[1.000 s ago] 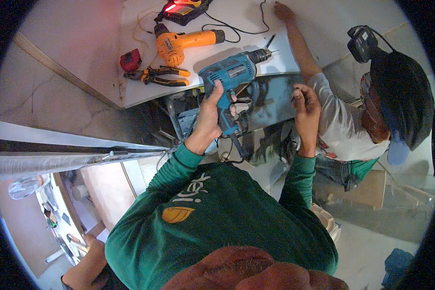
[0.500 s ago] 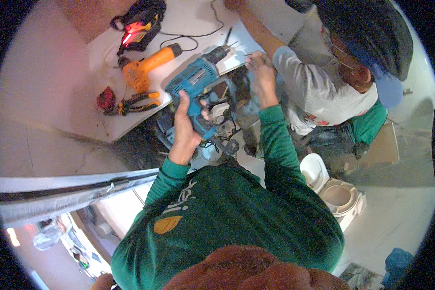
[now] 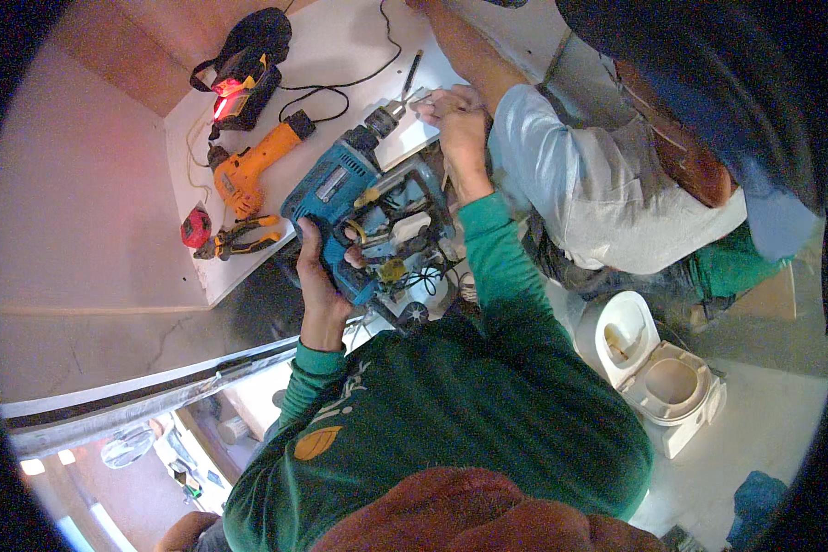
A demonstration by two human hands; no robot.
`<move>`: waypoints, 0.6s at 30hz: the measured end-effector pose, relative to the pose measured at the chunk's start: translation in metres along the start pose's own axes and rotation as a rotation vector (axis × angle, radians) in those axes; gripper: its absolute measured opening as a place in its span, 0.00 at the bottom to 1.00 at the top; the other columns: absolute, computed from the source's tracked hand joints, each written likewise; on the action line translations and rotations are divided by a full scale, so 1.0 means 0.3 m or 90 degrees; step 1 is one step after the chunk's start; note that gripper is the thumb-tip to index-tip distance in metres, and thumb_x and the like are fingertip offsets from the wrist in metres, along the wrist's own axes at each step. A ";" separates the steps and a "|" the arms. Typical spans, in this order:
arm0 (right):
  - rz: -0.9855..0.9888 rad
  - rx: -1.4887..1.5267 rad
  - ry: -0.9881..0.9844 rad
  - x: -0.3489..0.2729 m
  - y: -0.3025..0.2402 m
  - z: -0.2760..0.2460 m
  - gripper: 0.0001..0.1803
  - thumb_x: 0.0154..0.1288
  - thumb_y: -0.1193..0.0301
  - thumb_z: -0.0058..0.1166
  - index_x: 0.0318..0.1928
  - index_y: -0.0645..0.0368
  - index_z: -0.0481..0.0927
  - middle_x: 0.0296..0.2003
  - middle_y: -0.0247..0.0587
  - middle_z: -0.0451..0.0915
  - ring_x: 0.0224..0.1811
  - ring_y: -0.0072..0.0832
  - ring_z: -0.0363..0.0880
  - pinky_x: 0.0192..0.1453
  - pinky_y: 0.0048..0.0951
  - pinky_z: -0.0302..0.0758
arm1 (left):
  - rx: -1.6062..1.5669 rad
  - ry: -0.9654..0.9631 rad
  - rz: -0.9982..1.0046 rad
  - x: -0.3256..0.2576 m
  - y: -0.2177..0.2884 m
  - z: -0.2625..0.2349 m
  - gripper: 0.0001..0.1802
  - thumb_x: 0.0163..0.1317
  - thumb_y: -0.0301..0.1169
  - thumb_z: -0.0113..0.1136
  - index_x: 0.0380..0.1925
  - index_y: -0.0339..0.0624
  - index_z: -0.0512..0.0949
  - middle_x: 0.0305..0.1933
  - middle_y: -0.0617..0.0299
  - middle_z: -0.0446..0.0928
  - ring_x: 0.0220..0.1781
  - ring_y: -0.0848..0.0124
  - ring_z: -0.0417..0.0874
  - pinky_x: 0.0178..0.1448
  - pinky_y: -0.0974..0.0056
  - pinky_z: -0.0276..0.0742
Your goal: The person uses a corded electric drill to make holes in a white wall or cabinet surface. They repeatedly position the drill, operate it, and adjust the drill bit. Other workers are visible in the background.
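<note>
My left hand is wrapped round the handle of a blue power drill, which points up and right over the edge of a white tabletop. At the front of the drill, the fingers of my right hand are pinched together just beyond the metal chuck. Whatever lies between those fingers is too small to make out. A dark thin rod shows beside the chuck. On the tabletop, left of the blue drill, lie an orange drill, yellow-and-black pliers and a red tape measure.
A co-worker in a grey shirt crouches close on the right, one arm stretched over the tabletop. A black bag with a red-lit device sits at the back. Below the drill is a dark tool frame. A toilet stands lower right.
My right hand has moved left and up, up to the drill's chuck. My left hand and the drill have shifted left and down in the picture; the whole view has also shifted.
</note>
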State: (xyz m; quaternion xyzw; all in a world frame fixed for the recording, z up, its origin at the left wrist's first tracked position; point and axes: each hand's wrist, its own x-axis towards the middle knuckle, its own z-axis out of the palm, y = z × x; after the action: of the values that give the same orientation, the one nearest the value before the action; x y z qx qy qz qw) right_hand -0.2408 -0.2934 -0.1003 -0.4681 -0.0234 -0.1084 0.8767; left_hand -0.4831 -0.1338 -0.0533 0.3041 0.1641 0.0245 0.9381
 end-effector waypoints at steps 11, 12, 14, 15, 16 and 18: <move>0.072 -0.042 0.018 0.022 -0.009 0.025 0.16 0.73 0.77 0.53 0.56 0.64 0.65 0.39 0.48 0.85 0.31 0.32 0.88 0.33 0.28 0.85 | 0.030 0.010 0.017 0.012 -0.011 0.006 0.31 0.75 0.60 0.51 0.53 0.40 0.74 0.34 0.58 0.81 0.22 0.74 0.78 0.27 0.71 0.79; 0.075 -0.034 0.013 0.017 -0.018 0.026 0.16 0.73 0.77 0.54 0.56 0.64 0.66 0.39 0.48 0.85 0.31 0.32 0.88 0.34 0.28 0.85 | 0.030 0.013 0.019 0.011 -0.012 0.010 0.31 0.75 0.60 0.51 0.53 0.40 0.74 0.34 0.58 0.81 0.22 0.74 0.78 0.27 0.71 0.79; 0.084 -0.034 -0.009 0.013 -0.033 0.026 0.14 0.73 0.77 0.54 0.55 0.64 0.67 0.39 0.48 0.85 0.32 0.32 0.88 0.35 0.29 0.85 | 0.040 -0.001 0.025 0.013 -0.013 0.000 0.31 0.75 0.60 0.51 0.53 0.40 0.74 0.34 0.58 0.81 0.23 0.74 0.78 0.27 0.70 0.79; 0.089 -0.043 -0.026 0.015 -0.039 0.023 0.13 0.73 0.77 0.54 0.54 0.64 0.68 0.39 0.48 0.85 0.32 0.32 0.88 0.35 0.29 0.85 | 0.045 -0.008 0.028 0.013 -0.014 -0.006 0.31 0.75 0.60 0.51 0.53 0.40 0.74 0.34 0.58 0.81 0.23 0.74 0.78 0.27 0.70 0.79; 0.092 -0.050 -0.040 0.019 -0.049 0.022 0.12 0.73 0.77 0.54 0.53 0.64 0.69 0.39 0.48 0.85 0.33 0.32 0.88 0.36 0.29 0.85 | 0.039 -0.005 0.027 0.015 -0.014 -0.006 0.31 0.75 0.60 0.51 0.53 0.40 0.74 0.35 0.58 0.81 0.23 0.73 0.78 0.27 0.70 0.79; 0.109 -0.045 -0.013 0.011 -0.055 0.033 0.10 0.74 0.78 0.53 0.51 0.65 0.71 0.38 0.47 0.85 0.33 0.32 0.89 0.36 0.29 0.86 | 0.027 0.002 0.026 0.011 -0.015 -0.006 0.30 0.75 0.59 0.52 0.53 0.41 0.74 0.35 0.58 0.81 0.23 0.73 0.78 0.27 0.70 0.79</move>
State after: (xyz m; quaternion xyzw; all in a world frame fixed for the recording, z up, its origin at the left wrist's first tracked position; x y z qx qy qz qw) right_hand -0.2407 -0.2949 -0.0808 -0.5003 0.0121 -0.0289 0.8653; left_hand -0.4807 -0.1359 -0.0582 0.3268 0.1595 0.0407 0.9306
